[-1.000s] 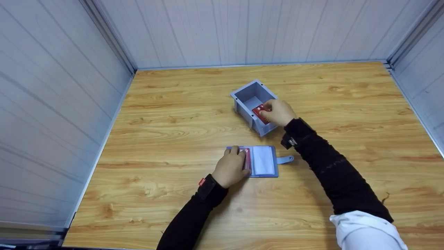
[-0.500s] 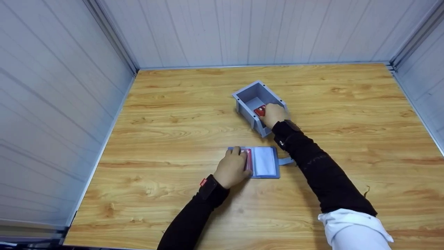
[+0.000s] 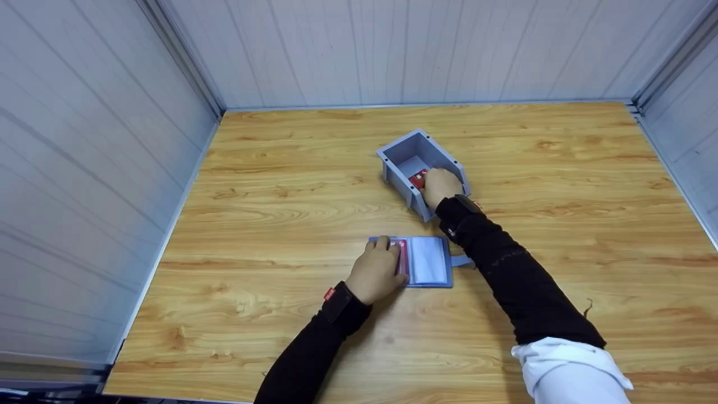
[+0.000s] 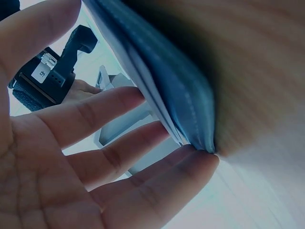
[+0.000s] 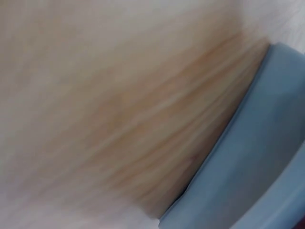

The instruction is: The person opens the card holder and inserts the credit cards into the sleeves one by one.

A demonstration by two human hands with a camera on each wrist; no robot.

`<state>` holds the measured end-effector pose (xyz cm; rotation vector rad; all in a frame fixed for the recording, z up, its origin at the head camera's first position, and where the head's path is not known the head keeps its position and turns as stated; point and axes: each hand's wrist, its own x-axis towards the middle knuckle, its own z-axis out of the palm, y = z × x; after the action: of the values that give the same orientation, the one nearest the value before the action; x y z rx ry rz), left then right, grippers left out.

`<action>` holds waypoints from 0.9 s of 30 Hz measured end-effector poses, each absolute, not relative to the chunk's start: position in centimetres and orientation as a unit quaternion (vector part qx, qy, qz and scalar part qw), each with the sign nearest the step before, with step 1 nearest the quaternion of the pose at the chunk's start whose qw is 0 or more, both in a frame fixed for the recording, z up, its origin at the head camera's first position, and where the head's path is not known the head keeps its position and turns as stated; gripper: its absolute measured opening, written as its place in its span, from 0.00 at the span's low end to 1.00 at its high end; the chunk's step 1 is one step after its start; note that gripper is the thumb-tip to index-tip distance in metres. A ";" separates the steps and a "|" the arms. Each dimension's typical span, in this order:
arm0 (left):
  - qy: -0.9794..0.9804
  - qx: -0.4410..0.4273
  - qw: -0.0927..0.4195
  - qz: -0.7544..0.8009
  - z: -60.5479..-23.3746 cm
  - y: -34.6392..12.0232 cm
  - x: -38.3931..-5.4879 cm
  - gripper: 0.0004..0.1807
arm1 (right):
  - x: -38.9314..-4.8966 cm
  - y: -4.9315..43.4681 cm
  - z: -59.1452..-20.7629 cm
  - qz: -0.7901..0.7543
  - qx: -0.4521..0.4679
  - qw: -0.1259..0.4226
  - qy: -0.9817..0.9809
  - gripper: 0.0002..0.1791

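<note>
A blue card holder [image 3: 430, 262] lies spread on the table, with clear sleeves and a red card [image 3: 404, 257] in its left side. My left hand [image 3: 374, 275] rests on that left side; in the left wrist view its fairly straight fingers touch the edge of the holder [image 4: 183, 90]. Behind it stands a grey plastic bin [image 3: 397, 180]. My right hand [image 3: 441, 188] reaches into the bin's near end, beside a red card [image 3: 418, 178]. Its fingertips are hidden, and the right wrist view shows only the bin's wall [image 5: 238, 138] and the table.
The holder's strap [image 3: 461, 260] sticks out to the right, below my right forearm. Wood-grain table [image 3: 269, 213] surrounds the holder and bin. White panel walls [image 3: 359, 50] enclose the table at the back and sides.
My right hand has gone from above the bin's near right edge down into the bin, now covering more of the red card there. My left hand has stayed on the holder.
</note>
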<state>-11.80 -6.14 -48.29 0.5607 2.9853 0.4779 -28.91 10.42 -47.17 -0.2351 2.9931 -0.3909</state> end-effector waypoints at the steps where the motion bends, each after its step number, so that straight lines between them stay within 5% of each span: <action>1: 0.970 0.182 0.032 0.156 -48.3 -6.1 -11.8 0.28 | -28.9 10.4 -47.2 -0.130 -0.076 0.057 0.987 0.13; 27: 0.970 0.187 0.012 0.154 -48.6 -6.1 -11.8 0.28 | -28.6 10.7 -45.8 -0.150 -0.064 0.050 0.985 0.13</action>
<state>-11.75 -6.14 -48.62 0.5848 3.0255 0.4791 -28.58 10.73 -45.83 -0.1944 3.0012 -0.4556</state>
